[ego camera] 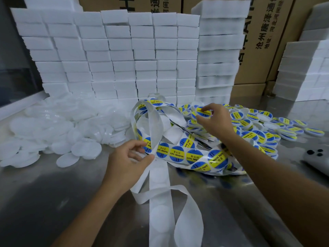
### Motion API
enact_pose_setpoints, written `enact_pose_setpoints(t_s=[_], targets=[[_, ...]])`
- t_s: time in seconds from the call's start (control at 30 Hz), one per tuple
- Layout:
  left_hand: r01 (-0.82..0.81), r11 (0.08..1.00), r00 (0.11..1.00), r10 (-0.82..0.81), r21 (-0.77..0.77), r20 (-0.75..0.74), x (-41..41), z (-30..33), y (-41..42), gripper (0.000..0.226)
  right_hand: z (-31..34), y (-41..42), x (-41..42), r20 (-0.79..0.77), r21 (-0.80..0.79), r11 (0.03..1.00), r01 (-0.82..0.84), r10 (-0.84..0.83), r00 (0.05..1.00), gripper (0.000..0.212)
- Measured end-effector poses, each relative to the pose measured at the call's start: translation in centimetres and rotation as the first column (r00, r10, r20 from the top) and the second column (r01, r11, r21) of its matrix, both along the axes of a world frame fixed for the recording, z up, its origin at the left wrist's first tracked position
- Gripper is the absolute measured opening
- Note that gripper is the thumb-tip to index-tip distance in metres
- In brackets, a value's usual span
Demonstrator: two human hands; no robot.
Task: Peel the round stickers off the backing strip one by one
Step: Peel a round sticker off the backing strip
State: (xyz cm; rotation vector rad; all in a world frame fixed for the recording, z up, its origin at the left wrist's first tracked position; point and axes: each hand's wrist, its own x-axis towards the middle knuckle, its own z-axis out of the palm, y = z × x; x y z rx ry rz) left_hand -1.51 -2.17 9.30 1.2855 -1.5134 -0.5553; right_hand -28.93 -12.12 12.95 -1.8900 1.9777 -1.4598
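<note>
While the left hand (130, 155) pinches the backing strip (161, 175) beside the next round sticker (162, 152) and the right hand (214, 120) pinches a labelled lid (203, 112) over the pile, the strip is best kept taut and each sticker lifted from its edge.

Left hand (130, 158) pinches the strip (179, 154) of stickers (195, 156) above the steel worktop (53, 193). Right hand (214, 120) holds a stickered lid (203, 112) over the lid pile (267, 125).

Blue-yellow round stickers (177, 153), looping white backing strip (158, 182)
</note>
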Motion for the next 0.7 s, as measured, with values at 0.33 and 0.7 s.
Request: enact_pose_setpoints(t_s=[0.33,0.7], targets=[[0.019,0.996,1.000,-0.018,0.088,-0.013,0.3,-0.1,-0.2,0.026,0.2,-5.5,-3.3,-0.094,0.164,0.977,0.139,-0.125,0.988,0.036],[0.079,0.980,0.974,-0.037,0.184,-0.222,0.0,0.3,0.0,0.030,1.2,-0.4,1.0,0.023,-0.051,0.998,-0.038,0.039,0.999,0.016]])
